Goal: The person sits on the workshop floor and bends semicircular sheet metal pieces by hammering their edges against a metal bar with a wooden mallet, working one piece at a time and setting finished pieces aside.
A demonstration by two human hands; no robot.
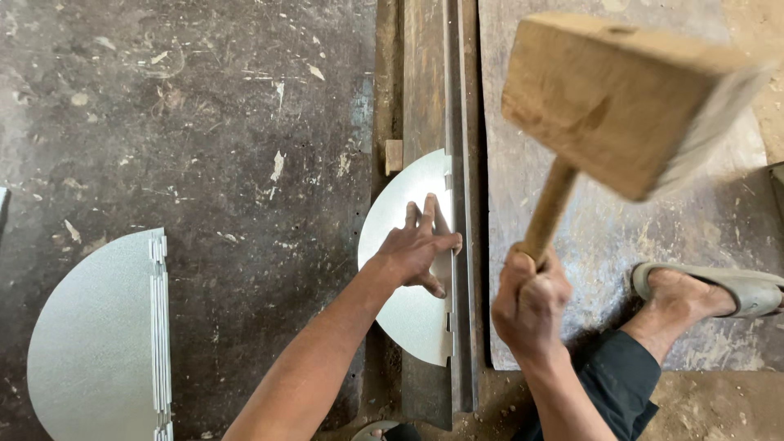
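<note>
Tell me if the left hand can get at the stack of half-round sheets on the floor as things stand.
Probably yes: bare floor lies between left hand and stack, but that hand is pressing a metal sheet and must let go.

Left arm stretches out from the near side, bare forearm angled up toward the far right, wrist pretty straight. Left hand (418,245) is flat, palm down, fingers spread and pointing away, thumb out to the right. Right hand (529,296) is balled into a tight fist, knuckles up, raised a bit, forearm coming in from the near right. A bare foot (682,298) sits far right.
</note>
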